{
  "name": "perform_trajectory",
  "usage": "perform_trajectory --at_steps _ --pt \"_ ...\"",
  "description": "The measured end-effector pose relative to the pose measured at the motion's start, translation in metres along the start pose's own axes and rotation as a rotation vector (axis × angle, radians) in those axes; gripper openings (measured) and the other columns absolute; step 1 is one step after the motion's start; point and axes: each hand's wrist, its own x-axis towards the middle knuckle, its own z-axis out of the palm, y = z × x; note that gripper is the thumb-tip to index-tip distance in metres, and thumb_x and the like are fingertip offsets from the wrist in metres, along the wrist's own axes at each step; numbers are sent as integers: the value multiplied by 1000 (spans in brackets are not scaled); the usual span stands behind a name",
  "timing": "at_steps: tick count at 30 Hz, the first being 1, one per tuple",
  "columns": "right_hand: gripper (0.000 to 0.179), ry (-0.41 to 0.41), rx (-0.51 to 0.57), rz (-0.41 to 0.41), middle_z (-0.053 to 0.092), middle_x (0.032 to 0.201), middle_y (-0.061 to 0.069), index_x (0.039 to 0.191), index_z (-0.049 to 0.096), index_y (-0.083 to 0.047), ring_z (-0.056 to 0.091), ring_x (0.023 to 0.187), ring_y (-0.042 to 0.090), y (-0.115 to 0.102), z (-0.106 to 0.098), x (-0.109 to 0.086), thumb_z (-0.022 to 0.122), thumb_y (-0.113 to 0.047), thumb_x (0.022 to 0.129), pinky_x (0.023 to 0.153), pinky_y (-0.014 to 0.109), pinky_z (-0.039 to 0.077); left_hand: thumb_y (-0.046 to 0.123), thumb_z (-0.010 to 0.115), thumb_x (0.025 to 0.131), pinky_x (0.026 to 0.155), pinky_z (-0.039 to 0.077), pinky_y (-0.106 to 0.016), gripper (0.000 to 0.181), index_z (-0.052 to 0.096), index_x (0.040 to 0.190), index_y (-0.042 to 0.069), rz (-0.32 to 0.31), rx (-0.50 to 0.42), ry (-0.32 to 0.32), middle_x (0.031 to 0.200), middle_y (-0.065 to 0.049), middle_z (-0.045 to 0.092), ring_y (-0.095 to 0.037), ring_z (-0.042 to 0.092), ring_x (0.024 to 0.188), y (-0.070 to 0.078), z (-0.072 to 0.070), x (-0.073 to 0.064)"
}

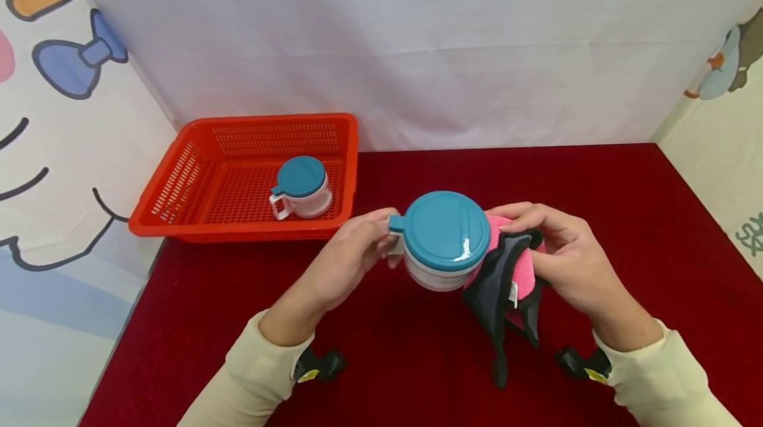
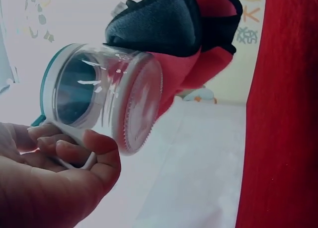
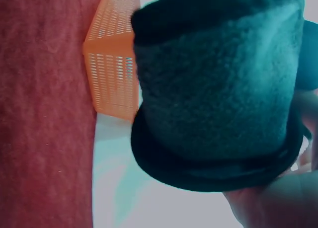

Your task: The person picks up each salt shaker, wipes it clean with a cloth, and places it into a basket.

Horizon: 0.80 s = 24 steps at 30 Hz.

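Observation:
My left hand grips the white handle of a clear jar with a teal lid, held up above the table. In the left wrist view the fingers curl through the handle of the jar, which is tilted on its side there. My right hand pinches a pink and dark grey cloth against the jar's right side. Loose folds of the cloth hang below. The cloth fills much of the right wrist view and hides most of the jar there.
A red plastic basket stands at the back left of the dark red table. Inside it, toward the right, sits a second handled jar with a teal lid. A white curtain hangs behind the table.

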Motion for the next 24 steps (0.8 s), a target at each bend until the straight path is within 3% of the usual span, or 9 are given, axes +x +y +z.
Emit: perform_trajectory --at_steps 3,6,11,16,21,24 --pt "30 -37 -4 86 62 133 17 112 69 -1 58 122 34 6 -6 0 60 19 91 89 36 56 11 32 100 72 39 -32 25 33 79 -1 9 -11 -23 78 -11 37 -24 43 76 -2 0 -1" --pt "34 -101 4 118 63 133 15 116 70 -4 59 121 33 13 -14 2 59 18 92 86 38 58 12 33 101 72 39 -33 26 34 78 1 12 4 -78 78 -11 37 -24 44 77 -4 0 -2" --pt "44 -266 87 87 65 132 15 118 70 -12 61 119 33 25 -30 10 55 20 91 82 42 60 14 34 102 76 43 -34 24 41 80 4 -48 71 -189 80 -16 42 -27 48 82 -7 1 -2" --pt "40 -426 201 51 63 132 22 121 69 -10 61 121 37 27 -40 23 57 17 93 87 44 58 14 37 103 81 46 -35 25 45 81 6 -108 121 -248 83 -19 46 -28 53 89 -10 3 -2" --pt "40 -468 168 34 62 130 27 119 69 -8 60 121 40 10 -41 31 57 20 92 87 44 57 13 41 105 84 47 -35 26 50 83 5 -107 157 -294 85 -11 54 -40 54 94 -12 3 -2" --pt "43 -484 122 -4 62 130 28 115 69 -6 60 119 40 -4 -39 33 57 24 87 86 43 57 12 42 106 84 47 -36 25 52 84 5 -96 162 -310 86 -6 55 -35 55 92 -14 4 -1"
